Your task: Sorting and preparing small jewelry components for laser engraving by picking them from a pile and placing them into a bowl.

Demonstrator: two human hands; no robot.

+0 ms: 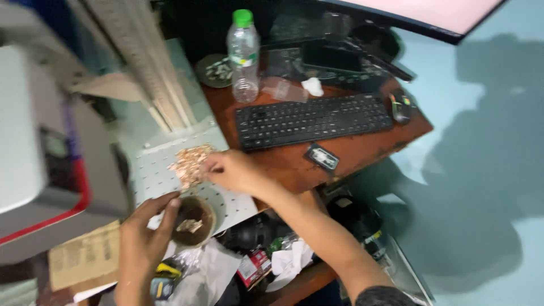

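Note:
My left hand [144, 229] grips the rim of a small brown bowl [195, 220] that holds a few pale metal pieces. The bowl sits at the near edge of a white perforated plate [153, 170]. My right hand [229, 170] rests on that plate, its fingertips pinched at the edge of a pile of small copper-coloured pieces [190, 161]. Whether the fingers hold a piece is blurred.
A black keyboard [311, 119], a mouse [400, 107], a clear plastic bottle with a green cap [243, 56] and a small dark card [322, 157] lie on the brown desk [362, 150]. A grey machine [34, 136] stands left. Papers, wrappers and cardboard [85, 258] clutter the near edge.

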